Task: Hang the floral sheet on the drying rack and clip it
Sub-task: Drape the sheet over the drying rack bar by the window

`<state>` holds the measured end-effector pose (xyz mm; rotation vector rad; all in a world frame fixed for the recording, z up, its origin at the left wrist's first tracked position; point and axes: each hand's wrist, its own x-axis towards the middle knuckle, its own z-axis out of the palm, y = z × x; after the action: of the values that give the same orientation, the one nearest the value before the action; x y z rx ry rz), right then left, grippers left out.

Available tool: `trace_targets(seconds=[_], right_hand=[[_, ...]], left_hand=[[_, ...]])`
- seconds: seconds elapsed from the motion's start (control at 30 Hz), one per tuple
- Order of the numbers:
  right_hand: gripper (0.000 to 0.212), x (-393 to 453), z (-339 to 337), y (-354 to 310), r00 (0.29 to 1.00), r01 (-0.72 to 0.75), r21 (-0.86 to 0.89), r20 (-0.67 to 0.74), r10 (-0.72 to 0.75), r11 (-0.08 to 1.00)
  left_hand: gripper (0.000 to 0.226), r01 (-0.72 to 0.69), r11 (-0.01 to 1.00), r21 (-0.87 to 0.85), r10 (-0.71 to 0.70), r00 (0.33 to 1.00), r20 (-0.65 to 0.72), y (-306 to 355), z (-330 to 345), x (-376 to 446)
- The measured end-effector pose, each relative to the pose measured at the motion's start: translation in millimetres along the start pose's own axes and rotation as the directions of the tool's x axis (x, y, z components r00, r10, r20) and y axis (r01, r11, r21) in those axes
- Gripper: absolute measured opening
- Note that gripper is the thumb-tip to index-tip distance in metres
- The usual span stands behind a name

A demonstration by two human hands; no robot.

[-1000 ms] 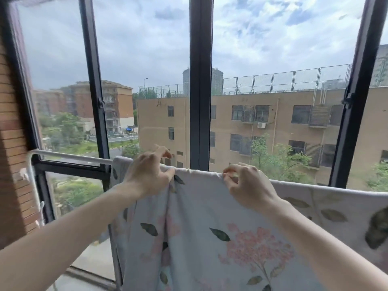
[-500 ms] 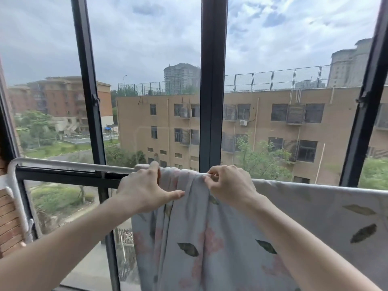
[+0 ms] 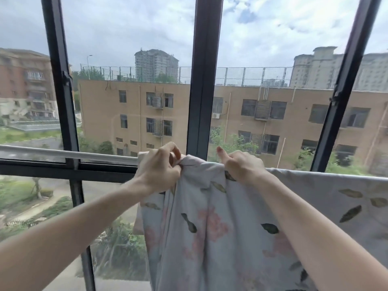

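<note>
Sheet: my floral sheet (image 3: 212,223) hangs over the white rack rail (image 3: 69,154).
Left hand (image 3: 159,171): I pinch bunched fabric at the rail.
Right hand (image 3: 241,164): I grip the top edge, thumb raised.
Beyond: a dark-framed window (image 3: 204,80) and tan buildings (image 3: 136,112).

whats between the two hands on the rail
Only a bunched fold of the floral sheet over the rail, between left hand and right hand, in the head view. No clip.

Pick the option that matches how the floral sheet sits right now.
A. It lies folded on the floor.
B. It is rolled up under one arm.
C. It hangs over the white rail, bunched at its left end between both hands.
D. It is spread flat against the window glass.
C: the floral sheet drapes over the white rail, with the left hand and right hand gripping its gathered top edge.
</note>
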<state>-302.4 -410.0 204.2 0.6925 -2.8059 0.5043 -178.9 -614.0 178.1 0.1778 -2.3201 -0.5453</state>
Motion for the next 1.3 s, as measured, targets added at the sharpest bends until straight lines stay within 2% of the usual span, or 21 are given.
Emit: trace_targets(seconds=[0.17,0.4,0.5,0.67,0.73,0.8,0.87,0.9,0.93,0.97,1.07,1.1,1.17,1.23,1.3], right_hand=[[0.081,7,-4,0,0.995,-0.083,-0.061,0.046,0.086,0.995],[0.079,14,-7,6,0.975,-0.175,-0.115,0.118,0.188,0.978],[0.077,15,-9,5,0.967,-0.205,-0.136,0.126,0.222,0.969],[0.071,17,-10,1,0.953,-0.238,-0.143,0.157,0.26,0.961],[0.068,17,-9,1,0.951,-0.249,-0.147,0.152,0.27,0.957],[0.065,18,-7,1,0.951,-0.252,-0.146,0.143,0.273,0.957],[0.064,20,-5,0,0.951,-0.256,-0.145,0.14,0.276,0.956],[0.064,20,-4,0,0.95,-0.259,-0.146,0.138,0.279,0.955],[0.065,22,-3,0,0.95,-0.262,-0.147,0.135,0.282,0.954],[0.064,23,-2,1,0.949,-0.266,-0.149,0.13,0.286,0.952],[0.064,24,-2,1,0.947,-0.274,-0.156,0.127,0.294,0.949],[0.064,25,-1,1,0.946,-0.276,-0.156,0.129,0.297,0.948],[0.064,26,0,0,0.945,-0.279,-0.16,0.131,0.301,0.947],[0.064,26,0,-1,0.946,-0.275,-0.17,0.127,0.298,0.946],[0.064,24,-1,-4,0.945,-0.27,-0.181,0.136,0.296,0.946]], left_hand=[[0.013,0.083,0.991,-0.101,-0.084,0.996,-0.01,-12,-45,50],[0.018,0.171,0.985,0.025,-0.166,0.976,-0.142,-28,-85,137],[0.015,0.221,0.964,0.149,-0.197,0.967,-0.162,-38,-96,162],[0.024,0.254,0.832,0.494,-0.31,0.95,0.032,-85,-88,160],[0.019,0.246,0.772,0.585,-0.411,0.897,0.165,-102,-75,147],[0.019,0.228,0.728,0.646,-0.525,0.792,0.313,-117,-63,135],[0.033,0.197,0.722,0.663,-0.592,0.672,0.445,-132,-54,129],[0.038,0.191,0.731,0.656,-0.596,0.647,0.476,-136,-52,127],[0.036,0.197,0.752,0.629,-0.581,0.65,0.49,-139,-51,126],[0.03,0.21,0.784,0.584,-0.544,0.685,0.484,-139,-52,124],[0.022,0.214,0.908,0.36,-0.352,0.856,0.378,-127,-56,117],[0.022,0.192,0.941,0.279,-0.289,0.885,0.366,-119,-57,112],[0.027,0.116,0.974,0.194,-0.189,0.888,0.42,-103,-57,95],[0.043,0.034,0.968,0.249,-0.157,0.857,0.491,-93,-57,74],[0.059,-0.021,0.936,0.352,-0.159,0.867,0.473,-90,-54,59]])
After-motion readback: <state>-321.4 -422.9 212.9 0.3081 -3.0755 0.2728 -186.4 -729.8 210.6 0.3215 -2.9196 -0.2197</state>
